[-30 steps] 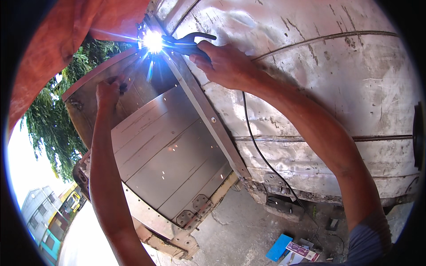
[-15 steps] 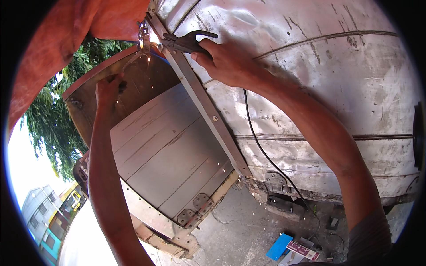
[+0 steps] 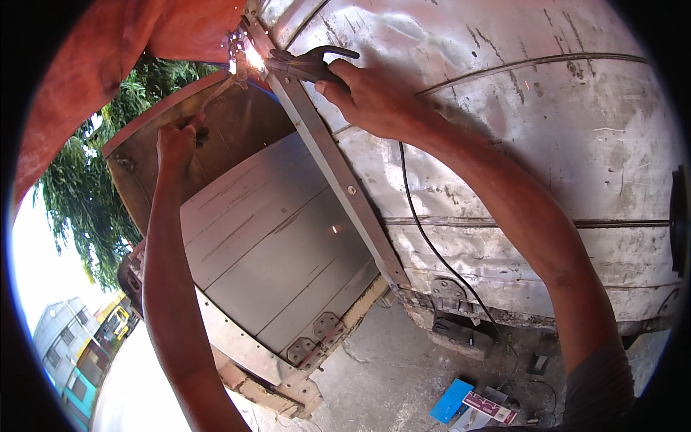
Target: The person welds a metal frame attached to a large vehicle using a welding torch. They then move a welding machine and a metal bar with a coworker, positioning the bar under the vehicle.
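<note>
The welding holder (image 3: 306,65), a dark clamp with a curved lever on top, sits at about twelve o'clock in the picture, its tip at a small bright spark (image 3: 252,57) against the top of a long grey metal strip (image 3: 338,180). The right hand (image 3: 371,97) is closed around the holder's handle, just toward three o'clock from the spark, and a thin black cable (image 3: 425,237) hangs from under that wrist down toward five o'clock.

The metal strip runs from the spark toward six o'clock, along the edge of a large dented silver vehicle body (image 3: 533,144) that fills the right half of the picture. At ten o'clock from the picture's middle, the left hand (image 3: 176,140) is closed on something small and dark; what it is cannot be told. It rests against a rusty brown panel (image 3: 223,137). Below that lies a ribbed grey sheet door (image 3: 281,245) with hinges (image 3: 313,338) at its lower edge.

An orange cloth (image 3: 108,65) hangs at eleven o'clock, with green trees (image 3: 79,201) behind. At five o'clock, on the concrete ground (image 3: 389,374), lie a blue box (image 3: 452,400) and a red-and-white packet (image 3: 489,407).
</note>
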Tool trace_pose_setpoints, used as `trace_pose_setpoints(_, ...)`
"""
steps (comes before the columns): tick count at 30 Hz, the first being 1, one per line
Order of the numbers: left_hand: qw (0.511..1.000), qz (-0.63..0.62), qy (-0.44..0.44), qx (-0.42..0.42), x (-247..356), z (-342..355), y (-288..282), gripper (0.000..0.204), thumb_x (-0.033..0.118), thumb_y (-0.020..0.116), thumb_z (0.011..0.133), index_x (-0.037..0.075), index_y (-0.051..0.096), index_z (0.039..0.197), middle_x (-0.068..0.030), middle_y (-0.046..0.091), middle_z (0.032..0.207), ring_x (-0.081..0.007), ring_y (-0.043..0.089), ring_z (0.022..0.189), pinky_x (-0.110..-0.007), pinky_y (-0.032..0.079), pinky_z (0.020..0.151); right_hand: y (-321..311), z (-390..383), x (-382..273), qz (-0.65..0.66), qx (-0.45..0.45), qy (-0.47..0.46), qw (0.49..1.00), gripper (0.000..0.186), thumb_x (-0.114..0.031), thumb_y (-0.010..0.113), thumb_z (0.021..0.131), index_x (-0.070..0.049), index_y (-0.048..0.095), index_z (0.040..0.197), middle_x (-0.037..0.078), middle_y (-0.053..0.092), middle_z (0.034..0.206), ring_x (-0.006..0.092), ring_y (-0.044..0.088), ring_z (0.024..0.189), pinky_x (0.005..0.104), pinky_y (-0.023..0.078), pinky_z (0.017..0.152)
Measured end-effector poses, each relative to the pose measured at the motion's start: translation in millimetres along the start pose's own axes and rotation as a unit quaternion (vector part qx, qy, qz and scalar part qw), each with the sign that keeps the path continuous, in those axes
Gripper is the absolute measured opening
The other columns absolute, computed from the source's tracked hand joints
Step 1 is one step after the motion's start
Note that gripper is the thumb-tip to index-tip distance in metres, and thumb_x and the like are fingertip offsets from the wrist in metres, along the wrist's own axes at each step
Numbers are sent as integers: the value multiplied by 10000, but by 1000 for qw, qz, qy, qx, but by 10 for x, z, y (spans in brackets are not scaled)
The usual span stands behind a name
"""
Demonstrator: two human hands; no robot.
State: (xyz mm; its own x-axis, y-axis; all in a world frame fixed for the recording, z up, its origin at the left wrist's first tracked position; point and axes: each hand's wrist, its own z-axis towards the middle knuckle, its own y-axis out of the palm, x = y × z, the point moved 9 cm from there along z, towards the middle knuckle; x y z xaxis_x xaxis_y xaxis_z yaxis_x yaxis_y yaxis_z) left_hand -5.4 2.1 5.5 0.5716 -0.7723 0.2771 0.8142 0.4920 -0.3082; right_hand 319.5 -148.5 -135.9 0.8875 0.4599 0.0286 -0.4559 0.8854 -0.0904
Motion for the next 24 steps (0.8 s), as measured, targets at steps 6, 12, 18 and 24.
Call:
trace_pose_setpoints(6,999,-24,15,-27,31,-63,63,407,345,756,981,-31,747,1135,-80,762,871,-146,703,720,-293,525,684,-21,-17,-13,-5,11,-11,1000,404,-399,547,1055,-2,610,1011,215,656,658,446,673,644,581,519,681)
trace_pose_setpoints(12,998,-27,49,-19,85,-80,-40,352,312,752,972,-26,775,1069,-82,760,818,-143,712,693,-294,546,661,-18,8,-63,10,-10,3,1000,392,-390,546,1055,-5,609,1018,217,649,659,449,672,653,585,514,679)
trace_pose_setpoints(18,1000,-11,8,-5,50,-62,101,323,305,760,962,-3,786,1056,-66,763,809,-148,722,691,-303,558,666,-27,-19,-9,-11,-5,-8,1000,386,-389,545,1056,-9,600,1017,206,633,646,446,660,640,589,505,668)
trace_pose_setpoints(24,1000,-4,4,-22,-71,41,34,353,330,775,946,14,789,1102,-77,781,851,-144,744,728,-309,579,687,-17,-7,-47,-8,6,-18,1000,388,-393,549,1058,-12,598,998,205,636,649,439,664,647,587,505,667)
